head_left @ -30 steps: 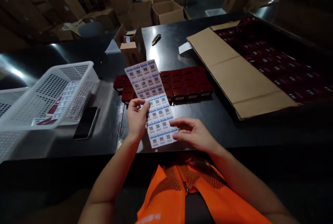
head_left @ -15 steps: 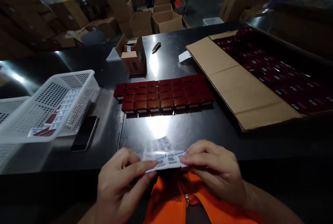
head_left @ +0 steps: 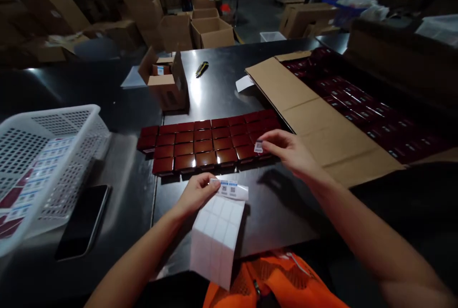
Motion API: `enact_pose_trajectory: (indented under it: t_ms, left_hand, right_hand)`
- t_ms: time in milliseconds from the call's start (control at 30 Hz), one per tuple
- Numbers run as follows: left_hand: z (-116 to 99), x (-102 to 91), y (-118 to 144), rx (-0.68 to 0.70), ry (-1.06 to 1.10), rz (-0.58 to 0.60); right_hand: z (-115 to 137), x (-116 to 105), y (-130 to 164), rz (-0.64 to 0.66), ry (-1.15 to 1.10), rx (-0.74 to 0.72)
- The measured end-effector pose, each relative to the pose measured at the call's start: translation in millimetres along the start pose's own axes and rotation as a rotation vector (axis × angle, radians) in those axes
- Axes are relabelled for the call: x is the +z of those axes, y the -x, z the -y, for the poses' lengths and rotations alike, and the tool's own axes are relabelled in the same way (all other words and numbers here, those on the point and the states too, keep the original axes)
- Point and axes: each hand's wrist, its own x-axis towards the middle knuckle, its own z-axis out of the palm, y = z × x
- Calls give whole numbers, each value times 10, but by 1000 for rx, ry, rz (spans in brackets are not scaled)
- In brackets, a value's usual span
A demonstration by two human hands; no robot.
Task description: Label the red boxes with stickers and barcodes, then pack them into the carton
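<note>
My left hand (head_left: 195,194) pinches the top of a white label sheet (head_left: 216,231), which hangs folded over the near table edge with a row of blue-and-white stickers at its top. My right hand (head_left: 291,153) holds a single small sticker (head_left: 258,147) between thumb and fingers, just over the right end of a block of dark red boxes (head_left: 207,142) laid in rows on the black table (head_left: 279,207).
A white perforated basket (head_left: 46,155) with label sheets sits at the left, a black phone (head_left: 83,222) beside it. An open carton (head_left: 358,102) of more red boxes lies at the right. A small cardboard box (head_left: 166,81) and a utility knife (head_left: 202,69) lie farther back.
The sheet was held up flat, then folded by both hands. Now my right hand has left it with one sticker and moved up to the red boxes; my left keeps the sheet.
</note>
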Motion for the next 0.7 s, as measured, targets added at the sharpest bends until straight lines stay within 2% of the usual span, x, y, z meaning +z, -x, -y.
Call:
enact_pose_trajectory:
  t_ms: [100,200,467,700]
  left_hand:
    - [157,-26,20,-12,-38,27]
    - [197,-56,82,-21,-44,56]
    - [125,-169,80,-1,-64,-1]
    - [19,-264,118,16,-73,-51]
  right_hand:
    - [-143,-92,-361,125,47,213]
    - [-264,-75,-496,134,111,323]
    - [-376,14,-564,112,163,383]
    - [-331,48,-571,92,225,386]
